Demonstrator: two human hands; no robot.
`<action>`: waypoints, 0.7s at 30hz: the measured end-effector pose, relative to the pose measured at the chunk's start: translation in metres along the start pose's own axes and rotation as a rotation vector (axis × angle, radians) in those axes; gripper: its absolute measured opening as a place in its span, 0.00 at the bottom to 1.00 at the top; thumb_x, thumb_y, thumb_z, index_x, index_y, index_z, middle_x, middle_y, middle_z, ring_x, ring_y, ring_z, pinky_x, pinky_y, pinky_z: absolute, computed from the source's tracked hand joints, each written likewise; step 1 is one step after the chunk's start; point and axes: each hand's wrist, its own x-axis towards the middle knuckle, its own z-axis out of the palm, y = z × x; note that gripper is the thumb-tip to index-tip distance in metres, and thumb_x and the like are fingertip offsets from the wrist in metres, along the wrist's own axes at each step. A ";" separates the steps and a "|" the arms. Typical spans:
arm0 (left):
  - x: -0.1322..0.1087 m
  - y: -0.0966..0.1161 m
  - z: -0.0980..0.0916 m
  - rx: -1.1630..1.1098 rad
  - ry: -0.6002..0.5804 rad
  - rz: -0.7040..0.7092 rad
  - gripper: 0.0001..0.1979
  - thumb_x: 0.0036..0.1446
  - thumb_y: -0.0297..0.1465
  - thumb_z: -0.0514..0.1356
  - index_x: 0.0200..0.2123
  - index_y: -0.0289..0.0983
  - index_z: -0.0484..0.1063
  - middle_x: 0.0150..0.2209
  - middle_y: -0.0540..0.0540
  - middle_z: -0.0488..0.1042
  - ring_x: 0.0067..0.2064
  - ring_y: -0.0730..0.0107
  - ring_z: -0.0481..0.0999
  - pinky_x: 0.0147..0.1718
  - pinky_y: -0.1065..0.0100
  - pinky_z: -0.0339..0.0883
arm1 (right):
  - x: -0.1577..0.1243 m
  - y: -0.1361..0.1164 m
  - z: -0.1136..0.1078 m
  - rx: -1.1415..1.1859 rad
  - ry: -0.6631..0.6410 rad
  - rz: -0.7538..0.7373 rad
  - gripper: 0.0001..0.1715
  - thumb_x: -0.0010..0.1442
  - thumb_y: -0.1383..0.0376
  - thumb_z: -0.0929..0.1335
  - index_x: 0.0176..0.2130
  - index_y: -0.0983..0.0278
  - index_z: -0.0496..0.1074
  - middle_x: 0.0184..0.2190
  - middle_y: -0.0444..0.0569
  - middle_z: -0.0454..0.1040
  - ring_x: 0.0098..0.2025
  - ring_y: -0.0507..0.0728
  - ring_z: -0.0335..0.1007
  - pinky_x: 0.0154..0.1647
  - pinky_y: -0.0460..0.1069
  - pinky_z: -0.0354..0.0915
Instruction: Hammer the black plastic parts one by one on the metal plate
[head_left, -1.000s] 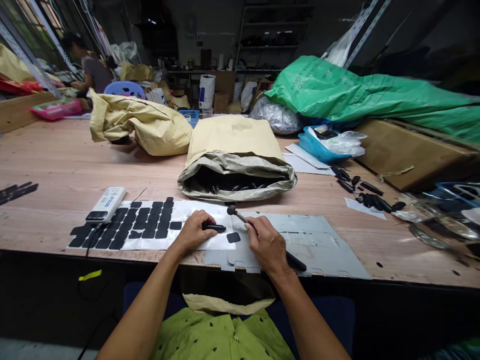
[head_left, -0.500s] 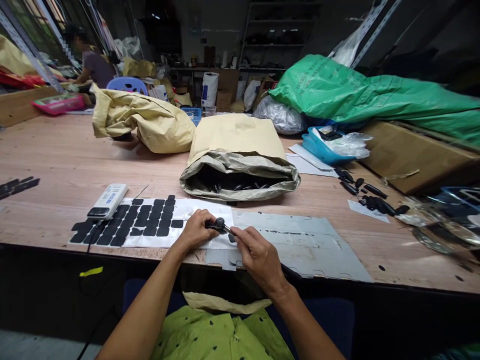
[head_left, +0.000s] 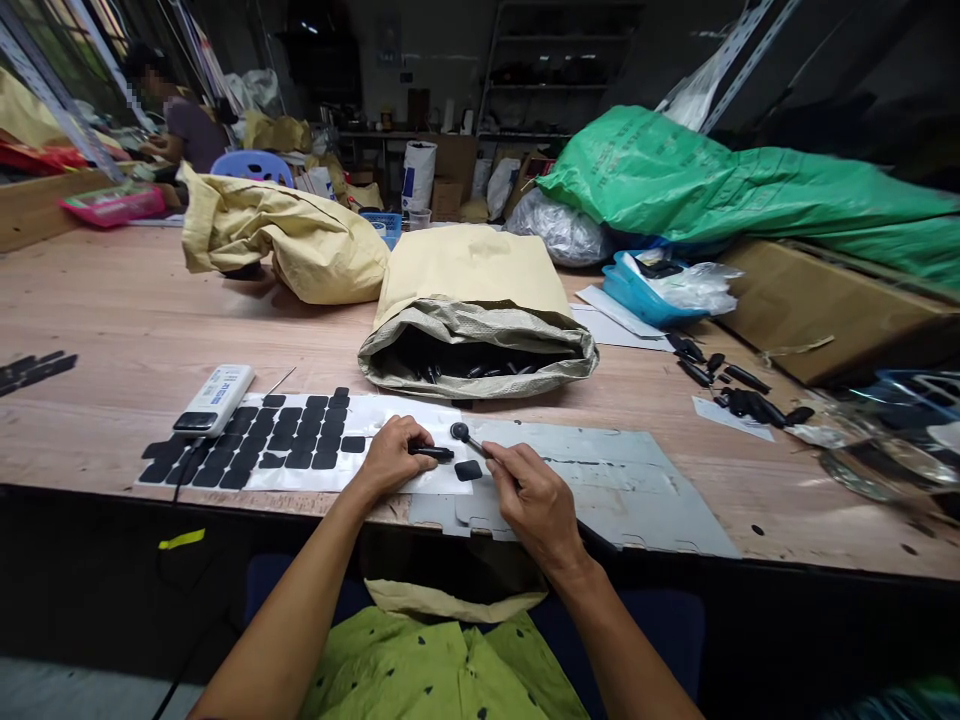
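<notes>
My left hand [head_left: 394,458] is closed on a small black handle-like piece [head_left: 435,453], whose end sticks out to the right. My right hand [head_left: 534,497] grips a thin metal rod [head_left: 474,443] with a round black head [head_left: 459,431], held a little apart from that piece. Between the hands lies a loose black rounded patch [head_left: 468,470] at the right end of the white sheet [head_left: 390,408]. Rows of similar black patches [head_left: 281,440] cover the sheet's left part. Under both hands' right side is a grey plate [head_left: 637,480].
A yellow sack [head_left: 474,265] with black pieces in its mouth lies ahead. A white device [head_left: 216,400] with a cable rests on the patches. Black pieces [head_left: 757,408] lie near a cardboard box [head_left: 832,310] on the right. A co-worker [head_left: 191,135] sits far left.
My right hand has drawn the rod's round head away from the black piece, slightly up and to the right. The black piece and the loose patch now show more fully.
</notes>
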 end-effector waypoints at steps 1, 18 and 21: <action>0.000 0.000 0.000 0.012 -0.001 0.006 0.05 0.46 0.26 0.66 0.29 0.39 0.75 0.32 0.49 0.73 0.41 0.62 0.70 0.39 0.63 0.64 | 0.004 0.003 0.001 -0.031 0.031 0.009 0.17 0.67 0.63 0.62 0.51 0.58 0.75 0.39 0.46 0.76 0.38 0.52 0.72 0.36 0.45 0.64; -0.027 0.018 0.000 0.063 -0.074 0.227 0.05 0.56 0.33 0.65 0.35 0.40 0.77 0.41 0.45 0.74 0.46 0.60 0.69 0.46 0.58 0.65 | 0.022 0.037 0.020 -0.349 0.024 0.000 0.12 0.65 0.65 0.64 0.44 0.61 0.75 0.35 0.48 0.72 0.38 0.56 0.62 0.39 0.49 0.55; -0.058 0.034 0.009 0.086 -0.167 0.321 0.05 0.56 0.34 0.65 0.36 0.42 0.78 0.55 0.44 0.71 0.57 0.53 0.66 0.56 0.52 0.62 | 0.022 0.037 0.020 -0.349 0.027 0.007 0.11 0.64 0.65 0.65 0.44 0.61 0.75 0.36 0.48 0.72 0.38 0.56 0.62 0.39 0.49 0.54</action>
